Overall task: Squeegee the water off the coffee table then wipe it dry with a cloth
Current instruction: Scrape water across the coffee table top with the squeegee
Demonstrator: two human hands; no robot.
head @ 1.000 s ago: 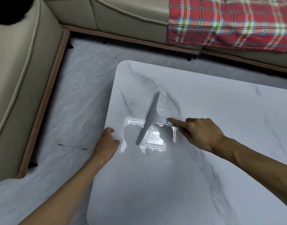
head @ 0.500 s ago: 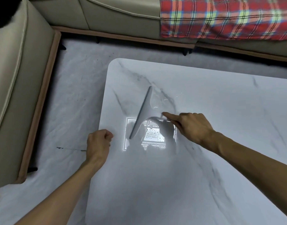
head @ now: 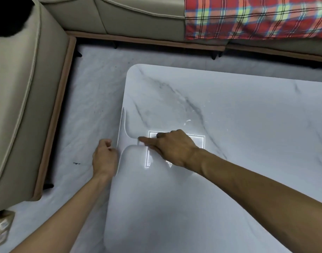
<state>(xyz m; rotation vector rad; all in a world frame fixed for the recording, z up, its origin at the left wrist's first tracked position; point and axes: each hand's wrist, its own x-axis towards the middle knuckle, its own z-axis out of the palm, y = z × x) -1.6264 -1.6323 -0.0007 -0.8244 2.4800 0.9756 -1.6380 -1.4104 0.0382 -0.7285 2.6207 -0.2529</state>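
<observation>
A white marble-look coffee table (head: 229, 110) fills the right of the head view. A white squeegee (head: 124, 128) lies with its blade along the table's left edge and its handle pointing right. My right hand (head: 173, 148) grips that handle, the index finger stretched along it. My left hand (head: 104, 157) hangs curled just off the left edge, close to the blade's near end; whether it touches the blade is unclear. A few water drops (head: 188, 121) glint on the top beyond my right hand. No cloth is in view.
A beige sofa (head: 25, 99) stands on the left and wraps along the back. A red plaid blanket (head: 256, 17) lies on it at the back right. Pale marble floor (head: 94, 95) runs between sofa and table. A small packet (head: 1, 229) sits at the bottom left.
My right hand has pushed the squeegee leftward from mid-table to the left edge, and its blade has turned parallel to that edge. My left hand has come off the table edge and curled up.
</observation>
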